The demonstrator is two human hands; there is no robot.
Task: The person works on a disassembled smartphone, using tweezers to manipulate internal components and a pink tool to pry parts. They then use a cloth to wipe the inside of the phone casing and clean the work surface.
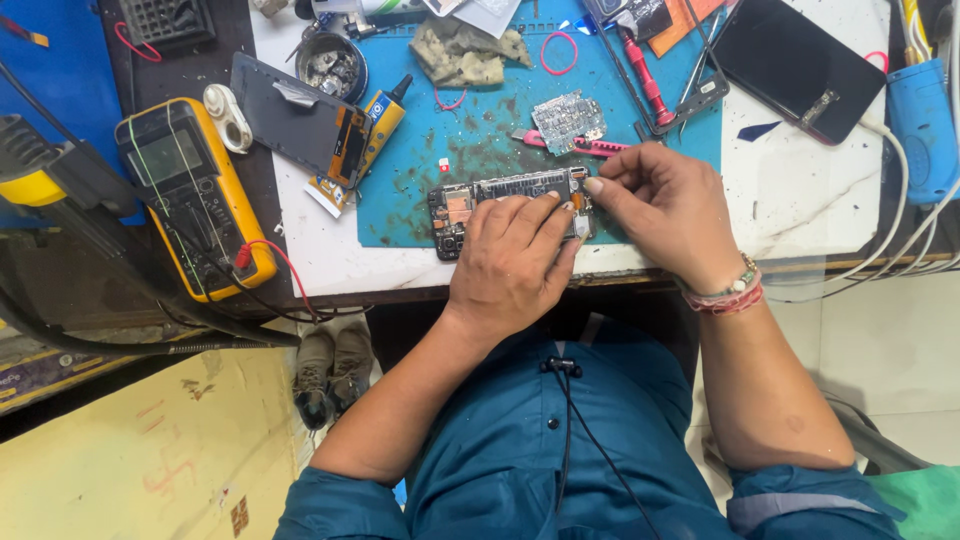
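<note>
While our left hand [510, 258] presses flat on the opened phone [505, 205] at the mat's near edge, our right hand [660, 205] pinches something small at its right end; a slip could tear a fragile part there. Our fingers hide what we grip.

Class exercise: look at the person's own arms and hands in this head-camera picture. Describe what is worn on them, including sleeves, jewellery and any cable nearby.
Both arms are bare below teal-blue sleeves rolled above the elbows. The right wrist carries a stack of bracelets: red and pink thread bands with pale beads. The left hand and right hand wear no gloves, and no rings show. A thin black cable with a small clip hangs down the shirt front between the arms.
</note>
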